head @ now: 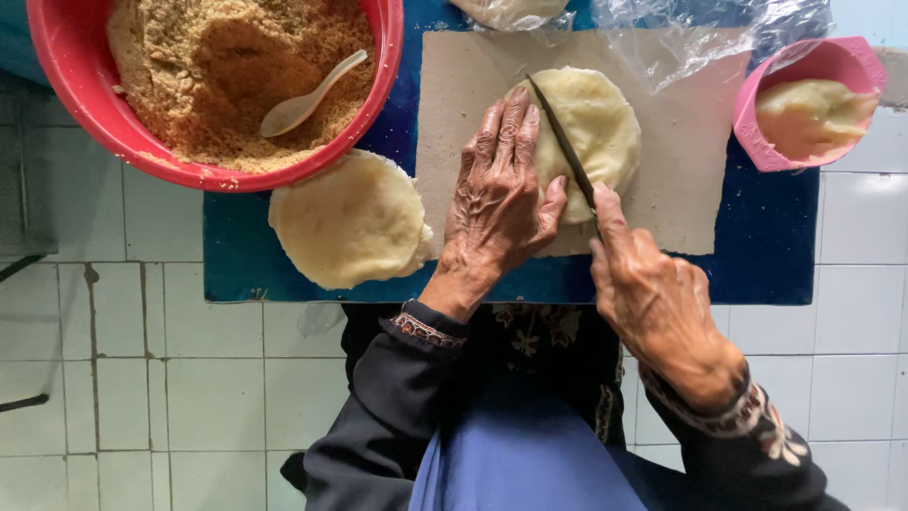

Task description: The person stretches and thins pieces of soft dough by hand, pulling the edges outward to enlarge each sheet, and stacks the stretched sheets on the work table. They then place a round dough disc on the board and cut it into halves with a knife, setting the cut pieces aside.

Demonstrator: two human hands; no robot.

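1. We press our left hand [501,203] flat on the left half of the round pale dough disc [591,132], fingers laid close together and the thumb angled toward the blade.
2. Our right hand [653,303] pinches the thin dark-bladed knife [565,147] by its handle end, forefinger stretched along it; the blade lies slantwise across the disc.
3. The disc rests near the top edge of the grey cardboard sheet [681,170], which covers the middle of the blue board [766,255].
4. To cut well, we judge it best to keep the holding fingers clear of the edge and draw steadily.
5. A second pale dough round [350,222] overhangs the board's left edge, below the red plastic bowl of brown crumbs [213,85] with its pale spoon [307,95]; a pink cup of pale paste [809,109] sits at the right corner.
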